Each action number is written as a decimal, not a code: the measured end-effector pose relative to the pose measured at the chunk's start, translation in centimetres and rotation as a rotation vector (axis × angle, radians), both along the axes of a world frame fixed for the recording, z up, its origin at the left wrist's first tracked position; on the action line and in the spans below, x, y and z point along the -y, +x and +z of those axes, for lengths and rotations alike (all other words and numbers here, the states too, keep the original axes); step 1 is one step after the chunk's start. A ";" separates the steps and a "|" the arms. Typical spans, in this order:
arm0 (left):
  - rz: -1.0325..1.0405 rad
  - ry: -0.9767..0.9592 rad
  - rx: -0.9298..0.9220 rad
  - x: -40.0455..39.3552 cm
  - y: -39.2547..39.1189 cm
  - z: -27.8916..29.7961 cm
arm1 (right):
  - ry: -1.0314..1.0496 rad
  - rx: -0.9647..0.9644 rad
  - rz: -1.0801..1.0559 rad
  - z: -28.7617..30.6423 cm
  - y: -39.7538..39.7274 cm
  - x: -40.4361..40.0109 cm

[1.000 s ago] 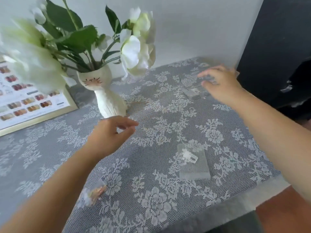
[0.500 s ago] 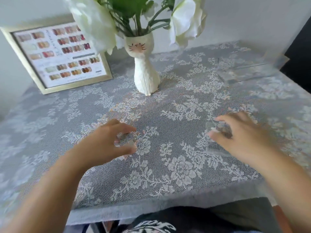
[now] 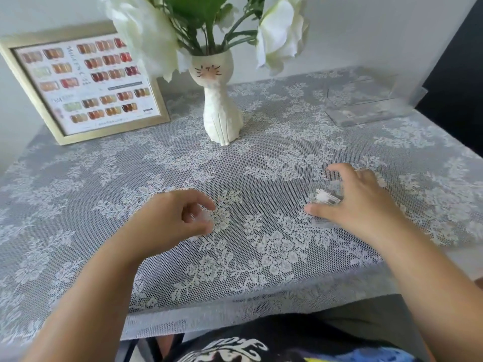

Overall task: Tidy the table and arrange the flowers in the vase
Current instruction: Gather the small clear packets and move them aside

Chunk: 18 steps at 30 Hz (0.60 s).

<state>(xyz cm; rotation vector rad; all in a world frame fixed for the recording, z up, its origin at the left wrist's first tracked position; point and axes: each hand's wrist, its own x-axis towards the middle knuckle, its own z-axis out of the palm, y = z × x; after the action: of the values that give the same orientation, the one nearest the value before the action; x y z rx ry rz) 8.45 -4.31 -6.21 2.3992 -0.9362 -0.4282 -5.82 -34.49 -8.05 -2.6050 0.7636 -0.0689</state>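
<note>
Lace tablecloth (image 3: 274, 163) with white flower patterns covers the whole table, hanging a little over the near edge. Both of the person's forearms reach in over it from the near side. Their left hand (image 3: 170, 218) sits low on the cloth, thumb and fingers curled together and pinching a small clear packet (image 3: 202, 218), though the thing is so pale and blurred that its exact shape is hard to make out. Their right hand (image 3: 358, 202) is well apart to the right, fingers arched and curled over a small clear plastic box (image 3: 325, 197) with a white bit inside; the thumb lies along its near side and the fingers reach over the far side, so it grips the box against the cloth.

Further back, near the middle, stands a white cat-shaped vase (image 3: 220, 111), upright, with white flowers (image 3: 279, 35) and green leaves rising out of its top. Left of it a gold-framed chart of nail colours (image 3: 83, 82) leans against the wall. At the far right corner lies a clear acrylic tray (image 3: 371, 105), flat on the cloth
</note>
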 end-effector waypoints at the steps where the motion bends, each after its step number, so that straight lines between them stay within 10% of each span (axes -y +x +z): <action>1: -0.016 -0.024 0.002 0.4 -0.3 0.2 | 0.037 0.036 -0.009 -0.2 0.0 0.1; 18: -0.258 -0.214 0.022 11.2 -1.1 -0.5 | 0.459 0.643 -0.201 0.7 -0.2 4.1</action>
<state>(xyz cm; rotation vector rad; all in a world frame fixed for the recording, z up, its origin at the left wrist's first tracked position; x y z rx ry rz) 7.34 -15.51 -6.74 2.1031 -1.2420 -0.3748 -5.98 -38.62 -7.33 -1.8946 0.6894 -0.6689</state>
